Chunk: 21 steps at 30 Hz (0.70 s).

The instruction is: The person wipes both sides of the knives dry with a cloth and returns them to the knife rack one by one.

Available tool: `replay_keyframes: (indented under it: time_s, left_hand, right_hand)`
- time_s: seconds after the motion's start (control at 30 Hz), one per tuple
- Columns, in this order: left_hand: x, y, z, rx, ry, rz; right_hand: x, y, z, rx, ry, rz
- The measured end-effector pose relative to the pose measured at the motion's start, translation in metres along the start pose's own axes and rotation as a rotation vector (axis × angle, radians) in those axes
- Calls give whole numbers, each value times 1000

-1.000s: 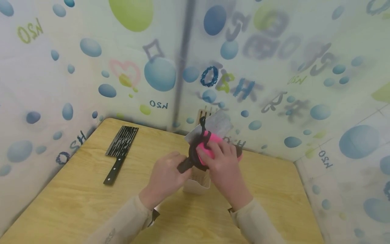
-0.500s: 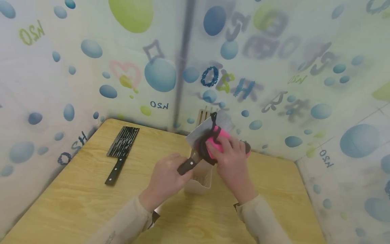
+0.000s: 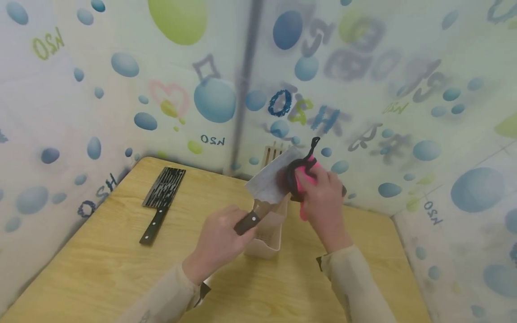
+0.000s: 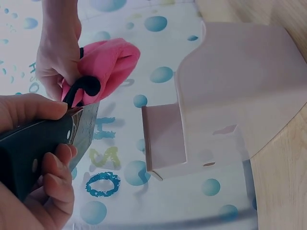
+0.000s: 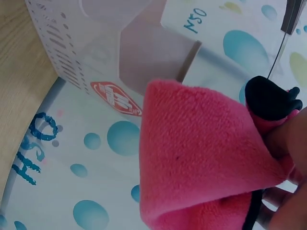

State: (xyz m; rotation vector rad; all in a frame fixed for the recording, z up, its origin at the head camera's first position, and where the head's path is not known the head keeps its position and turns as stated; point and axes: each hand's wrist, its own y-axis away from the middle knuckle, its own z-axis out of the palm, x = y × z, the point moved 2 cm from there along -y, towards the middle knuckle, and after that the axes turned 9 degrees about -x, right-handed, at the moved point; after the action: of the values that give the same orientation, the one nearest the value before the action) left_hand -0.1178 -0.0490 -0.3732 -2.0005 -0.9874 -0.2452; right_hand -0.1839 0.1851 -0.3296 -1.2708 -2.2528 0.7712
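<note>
My left hand (image 3: 216, 240) grips the dark, riveted handle of a cleaver (image 3: 266, 179), whose broad metal blade points up and away. My right hand (image 3: 326, 202) pinches a bunched pink cloth (image 3: 300, 177) with black trim and a black hanging loop. In the head view the cloth overlaps the blade's right end; whether it presses on the metal is hard to tell. The right wrist view shows the fluffy pink side of the cloth (image 5: 201, 148) up close. Behind the left hand and the blade stands a pale plastic holder (image 3: 263, 249), partly hidden.
A second cleaver (image 3: 163, 197), with a black-and-silver patterned blade, lies on the left of the wooden table (image 3: 93, 273). A beige slotted part (image 3: 271, 154) rises behind the held blade. Bubble-print sheeting (image 3: 214, 101) encloses the table's back and sides.
My right hand has moved the pink cloth rightward along the blade, away from the handle. More of the blade and handle now shows. The left hand has stayed nearly in place.
</note>
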Motion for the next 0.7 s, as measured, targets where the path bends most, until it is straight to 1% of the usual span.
replay_keyframes:
  time_s: [0.2, 0.37, 0.53, 0.63, 0.7]
  left_hand:
    - [0, 0, 0, 4, 25, 10]
    - [1, 1, 0, 13, 24, 12]
    - [2, 0, 1, 9, 22, 4]
    - [2, -1, 2, 6, 27, -2]
    - [2, -2, 3, 4, 35, -2]
  right_hand:
    - [9, -2, 2, 65, -114, 49]
    - [14, 0, 3, 45, -184, 99]
    - [9, 6, 2, 45, -243, 126]
    - [6, 9, 2, 77, -266, 138]
    - [5, 10, 3, 103, -283, 168]
